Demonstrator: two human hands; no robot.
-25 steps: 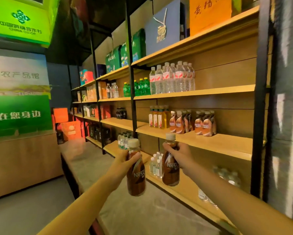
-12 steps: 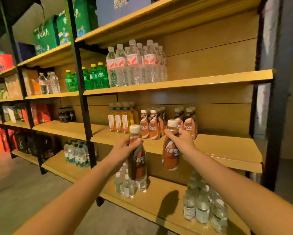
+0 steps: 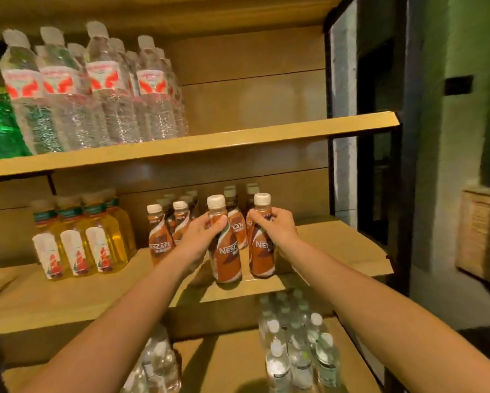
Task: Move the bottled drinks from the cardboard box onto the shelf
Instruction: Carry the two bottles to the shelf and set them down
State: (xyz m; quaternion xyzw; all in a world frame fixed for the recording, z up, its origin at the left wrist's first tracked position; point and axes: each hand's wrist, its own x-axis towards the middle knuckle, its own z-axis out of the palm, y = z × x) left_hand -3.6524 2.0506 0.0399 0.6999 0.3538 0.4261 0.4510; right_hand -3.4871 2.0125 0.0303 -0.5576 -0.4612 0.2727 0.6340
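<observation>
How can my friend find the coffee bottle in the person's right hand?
Look at the middle wooden shelf board, under the clear water bottles. At its front are two brown white-capped coffee bottles, each gripped by a hand. Yours is the rightmost coffee bottle, in the right hand, next to the board's bare end.

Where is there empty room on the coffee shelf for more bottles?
The middle wooden shelf is bare right of the brown coffee bottle in the right hand, to its end. Crowded left: shelved brown coffee bottles, yellow drink bottles.
</observation>
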